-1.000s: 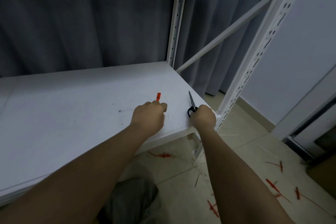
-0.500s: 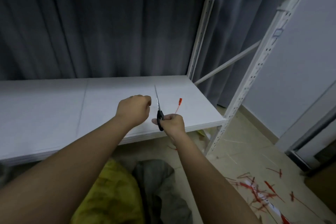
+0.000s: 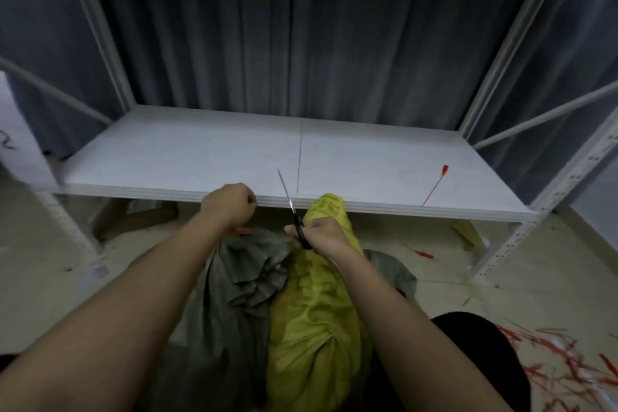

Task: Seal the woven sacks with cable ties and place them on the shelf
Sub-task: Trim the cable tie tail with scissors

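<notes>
Right hand [image 3: 322, 233] grip round scissors [image 3: 291, 207]; left hand [image 3: 230, 203] fisted, contents hidden.

Yellow-green woven sack [image 3: 317, 321] under right hand [image 3: 322, 233], faint darker print near its top. Grey-green sack [image 3: 234, 281] below left hand [image 3: 230, 206]. Scissors [image 3: 294, 211] in right hand: black handles, silver blades. Shelf [image 3: 187, 157] beyond both hands white. Red cable tie [image 3: 434, 185] on shelf, right of right hand. Curtain [image 3: 301, 30] dark grey-blue. Floor [image 3: 444, 281] beige, red tie offcuts [image 3: 565, 368] far right.

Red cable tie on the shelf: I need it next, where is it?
The red cable tie lies on the shelf board near its right front edge, right of the scissors.
</notes>
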Available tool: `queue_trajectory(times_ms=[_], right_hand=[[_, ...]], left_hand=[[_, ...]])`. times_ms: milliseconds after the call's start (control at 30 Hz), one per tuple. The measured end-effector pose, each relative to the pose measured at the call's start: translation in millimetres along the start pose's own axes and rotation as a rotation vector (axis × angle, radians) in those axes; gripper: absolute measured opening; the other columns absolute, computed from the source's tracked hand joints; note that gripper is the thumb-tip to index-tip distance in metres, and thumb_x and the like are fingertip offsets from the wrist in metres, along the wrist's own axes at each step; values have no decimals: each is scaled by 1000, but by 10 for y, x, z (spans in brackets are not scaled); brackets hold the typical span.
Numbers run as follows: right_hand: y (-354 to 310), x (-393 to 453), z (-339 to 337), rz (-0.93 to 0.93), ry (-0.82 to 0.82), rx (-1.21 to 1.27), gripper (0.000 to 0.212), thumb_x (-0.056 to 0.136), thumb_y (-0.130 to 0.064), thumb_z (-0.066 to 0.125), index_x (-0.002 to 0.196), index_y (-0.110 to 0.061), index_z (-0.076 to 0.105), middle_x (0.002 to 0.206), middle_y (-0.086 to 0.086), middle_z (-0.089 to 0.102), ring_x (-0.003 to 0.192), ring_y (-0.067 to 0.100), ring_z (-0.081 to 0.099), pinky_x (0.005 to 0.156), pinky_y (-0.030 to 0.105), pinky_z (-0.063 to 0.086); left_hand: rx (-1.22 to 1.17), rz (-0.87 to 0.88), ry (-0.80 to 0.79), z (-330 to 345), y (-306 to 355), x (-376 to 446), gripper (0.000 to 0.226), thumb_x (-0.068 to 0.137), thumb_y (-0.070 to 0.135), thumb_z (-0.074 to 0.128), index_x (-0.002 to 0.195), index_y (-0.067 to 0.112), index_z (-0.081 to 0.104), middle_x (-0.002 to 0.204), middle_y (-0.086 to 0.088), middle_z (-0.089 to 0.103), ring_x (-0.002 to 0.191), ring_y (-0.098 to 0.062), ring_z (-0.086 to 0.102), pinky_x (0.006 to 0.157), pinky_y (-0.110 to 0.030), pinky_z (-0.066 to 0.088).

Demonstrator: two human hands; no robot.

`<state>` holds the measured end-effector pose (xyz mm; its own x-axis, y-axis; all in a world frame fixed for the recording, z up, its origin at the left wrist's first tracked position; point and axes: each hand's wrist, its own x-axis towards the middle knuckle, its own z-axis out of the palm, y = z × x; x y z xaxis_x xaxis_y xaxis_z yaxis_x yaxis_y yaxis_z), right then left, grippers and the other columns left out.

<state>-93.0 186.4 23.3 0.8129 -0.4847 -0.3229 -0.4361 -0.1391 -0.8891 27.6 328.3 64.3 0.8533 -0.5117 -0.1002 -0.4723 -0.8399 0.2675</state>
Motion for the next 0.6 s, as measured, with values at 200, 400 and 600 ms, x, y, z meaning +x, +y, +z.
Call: queue_trajectory(times_ms=[200,400,600], right_hand=[[211,-197,518,15,4,-236,55,68,-61,71,58,-7,67,53,2,56,50,12,51,54,27,36],[196,-223,562,-7,71,-456,58,65,-63,72,50,-17,41,53,-1,44,55,19,48,49,29,27],[48,-186,514,-103,163,-863,56,70,-72,59,58,-19,46,66,0,54,69,25,58,53,26,37]], left_hand=[[-44,-5,80,348,-451,-304,27,91,29,54,111,17,67,115,-12,66,108,-30,60,85,-36,51],[-21,-31,70,427,-542,-228,25,91,28,54,107,13,66,115,-15,62,109,-33,58,85,-38,49],[-17,-64,28,480,-615,-44,22,90,18,53,108,8,62,114,-17,63,108,-34,59,85,-37,48]])
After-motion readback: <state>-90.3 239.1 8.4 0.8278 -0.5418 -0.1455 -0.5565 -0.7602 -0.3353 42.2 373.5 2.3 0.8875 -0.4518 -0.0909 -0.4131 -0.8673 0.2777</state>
